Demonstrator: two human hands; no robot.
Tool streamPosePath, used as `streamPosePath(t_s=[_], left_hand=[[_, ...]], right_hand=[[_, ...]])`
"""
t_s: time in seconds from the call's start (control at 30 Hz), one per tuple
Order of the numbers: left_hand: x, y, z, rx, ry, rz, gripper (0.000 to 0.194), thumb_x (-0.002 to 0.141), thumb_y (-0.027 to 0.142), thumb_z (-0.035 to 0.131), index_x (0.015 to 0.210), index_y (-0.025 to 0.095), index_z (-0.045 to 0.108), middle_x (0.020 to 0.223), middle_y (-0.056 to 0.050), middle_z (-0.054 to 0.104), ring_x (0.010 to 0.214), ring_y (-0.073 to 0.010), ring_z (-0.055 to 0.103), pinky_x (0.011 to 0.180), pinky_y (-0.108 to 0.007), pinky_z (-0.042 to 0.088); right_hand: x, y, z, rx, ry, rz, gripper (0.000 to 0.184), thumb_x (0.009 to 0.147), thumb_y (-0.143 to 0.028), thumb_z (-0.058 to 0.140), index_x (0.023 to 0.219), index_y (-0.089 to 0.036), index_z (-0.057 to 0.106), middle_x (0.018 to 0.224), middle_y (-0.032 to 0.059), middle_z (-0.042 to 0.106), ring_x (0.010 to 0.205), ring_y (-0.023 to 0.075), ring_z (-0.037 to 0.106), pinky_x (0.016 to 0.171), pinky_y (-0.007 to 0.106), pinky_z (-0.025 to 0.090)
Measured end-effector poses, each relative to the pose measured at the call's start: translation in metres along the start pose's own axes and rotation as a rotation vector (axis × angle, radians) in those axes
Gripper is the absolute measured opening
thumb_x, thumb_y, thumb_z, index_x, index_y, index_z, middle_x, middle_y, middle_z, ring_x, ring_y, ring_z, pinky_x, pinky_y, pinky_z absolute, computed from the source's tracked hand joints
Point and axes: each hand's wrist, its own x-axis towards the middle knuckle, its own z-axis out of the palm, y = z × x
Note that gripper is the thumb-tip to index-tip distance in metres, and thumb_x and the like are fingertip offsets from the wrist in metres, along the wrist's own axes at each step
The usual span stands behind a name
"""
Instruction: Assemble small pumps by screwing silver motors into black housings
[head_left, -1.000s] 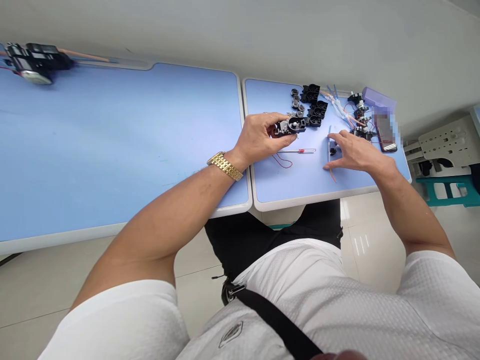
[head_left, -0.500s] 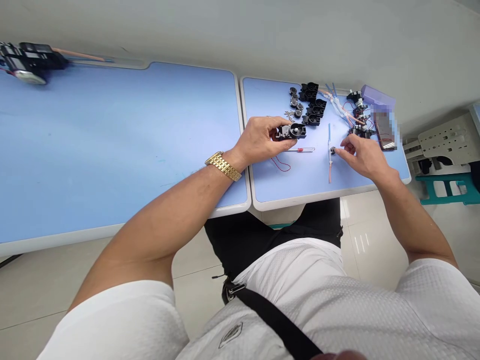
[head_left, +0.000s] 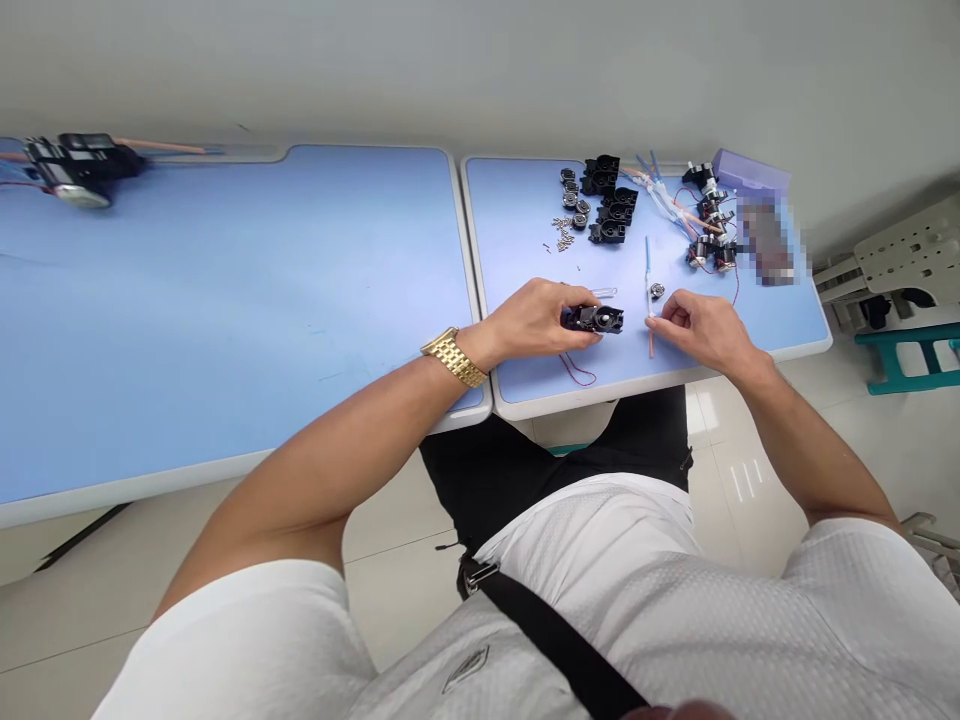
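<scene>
My left hand (head_left: 544, 318) is closed around a black plastic housing (head_left: 596, 319), held just above the table with its round socket facing up. A loop of red wire (head_left: 577, 372) hangs below that hand. My right hand (head_left: 701, 328) has its thumb and fingertips pinched at the lower part of a thin blue, white and orange stick (head_left: 649, 285). Beside the stick lies a small round metal-and-black part (head_left: 658, 291). A clear-ended rod (head_left: 606, 293) lies just behind the housing, partly hidden by my left hand.
Several black housings (head_left: 616, 205), round parts (head_left: 570, 198) and loose screws (head_left: 562, 235) lie at the back. Farther right are bundled sticks (head_left: 664, 195), wired motor assemblies (head_left: 705, 250), a purple case (head_left: 750, 172) and a blurred-out flat object (head_left: 770, 240). A black device (head_left: 82, 165) sits far left.
My left hand has brought the housing closer to the table's front edge. My right hand has moved from the small round part to the stick's lower end. The view has shifted slightly.
</scene>
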Motion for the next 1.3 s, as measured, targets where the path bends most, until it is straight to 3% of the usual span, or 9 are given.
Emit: streamPosePath(t_s=[0.17,0.37,0.57,0.77,0.93,1.1,1.2,1.3], left_hand=[[-0.002,-0.006,0.01,0.275,0.006,0.026,0.035,0.096,0.042,0.083,0.123,0.02,0.09,0.106,-0.011,0.087,0.097,-0.0292,0.079,0.09,-0.042,0.062],[-0.021,-0.004,0.017,0.546,0.077,0.048,0.037,0.115,0.038,0.071,0.146,0.022,0.082,0.129,-0.019,0.084,0.119,-0.038,0.078,0.093,-0.051,0.067],[-0.04,0.0,0.017,0.608,0.009,0.134,0.05,0.118,0.039,0.072,0.162,0.017,0.07,0.145,-0.022,0.082,0.129,-0.0384,0.077,0.108,-0.055,0.07],[-0.04,0.016,0.013,0.586,-0.066,0.023,0.054,0.113,0.033,0.076,0.165,0.021,0.067,0.155,-0.023,0.076,0.14,-0.0408,0.074,0.109,-0.059,0.072],[-0.034,0.025,0.007,0.592,-0.151,-0.033,0.059,0.109,0.039,0.081,0.163,0.023,0.068,0.165,-0.022,0.071,0.146,-0.0427,0.07,0.098,-0.055,0.074],[-0.015,0.03,0.007,0.529,-0.079,0.013,0.051,0.11,0.051,0.079,0.152,0.021,0.078,0.156,-0.022,0.077,0.14,-0.0434,0.071,0.109,-0.061,0.068],[0.014,0.031,0.013,0.499,-0.026,0.028,0.037,0.116,0.038,0.068,0.147,0.024,0.082,0.15,-0.017,0.081,0.139,-0.0388,0.072,0.117,-0.059,0.063],[0.053,0.026,0.024,0.47,-0.051,-0.04,0.041,0.109,0.026,0.069,0.149,0.026,0.081,0.139,-0.012,0.085,0.13,-0.0359,0.075,0.11,-0.054,0.063]], right_hand=[[-0.001,0.006,0.004,0.059,0.015,-0.024,0.036,0.095,-0.06,0.079,0.087,-0.029,0.063,0.074,-0.0002,0.071,0.073,0.0235,0.064,0.074,0.04,0.046],[-0.001,0.013,0.012,0.087,0.044,-0.067,0.034,0.096,-0.059,0.08,0.09,-0.029,0.066,0.076,0.0009,0.072,0.075,0.0248,0.065,0.075,0.04,0.047],[-0.002,0.017,0.017,0.091,0.054,-0.1,0.033,0.099,-0.059,0.078,0.094,-0.028,0.069,0.08,0.0036,0.074,0.08,0.0271,0.067,0.077,0.041,0.046],[-0.001,0.019,0.02,0.096,0.068,-0.116,0.028,0.101,-0.054,0.077,0.097,-0.027,0.074,0.081,0.0047,0.078,0.082,0.029,0.071,0.078,0.042,0.047],[0.006,0.029,0.015,0.158,0.082,-0.116,0.02,0.103,-0.044,0.072,0.104,-0.027,0.082,0.091,0.0059,0.085,0.086,0.0296,0.075,0.083,0.045,0.053],[0.025,0.04,0.013,0.171,0.117,-0.15,0.034,0.103,-0.033,0.071,0.132,-0.024,0.087,0.104,0.0095,0.089,0.097,0.0327,0.079,0.093,0.048,0.059],[0.04,0.044,0.013,0.153,0.092,-0.269,0.045,0.105,-0.031,0.068,0.147,-0.023,0.084,0.116,0.0118,0.09,0.108,0.0357,0.081,0.102,0.051,0.059],[0.051,0.043,0.011,0.114,0.047,-0.366,0.046,0.106,-0.029,0.066,0.148,-0.026,0.084,0.122,0.011,0.09,0.116,0.0368,0.079,0.108,0.051,0.057]])
